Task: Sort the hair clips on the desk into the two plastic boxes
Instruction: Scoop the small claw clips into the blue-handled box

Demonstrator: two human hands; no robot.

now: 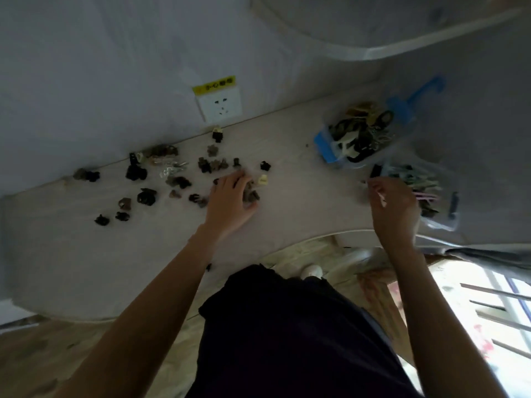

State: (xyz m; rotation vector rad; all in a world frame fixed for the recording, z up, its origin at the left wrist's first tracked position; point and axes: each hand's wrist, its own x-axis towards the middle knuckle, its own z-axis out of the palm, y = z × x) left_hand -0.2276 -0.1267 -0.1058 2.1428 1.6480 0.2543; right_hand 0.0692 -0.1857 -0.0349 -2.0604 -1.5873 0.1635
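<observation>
Left hand (232,196) is down on the tabletop (296,179), fingers spread and bent over a little cluster of brown claw clips (251,193), fingertips touching them; whether any clip is actually pinched, hard to tell. Right hand (392,202) hovers just beside the nearer plastic box (436,196), fingers curled in, pinching something small and pale (380,198), too blurred to name. That box holds slim pastel clips. The farther plastic box (359,133), with blue latches, is packed with dark and cream claw clips. Loose hair clips (161,176) lie scattered across the tabletop to the left, below a wall socket (219,106).
</observation>
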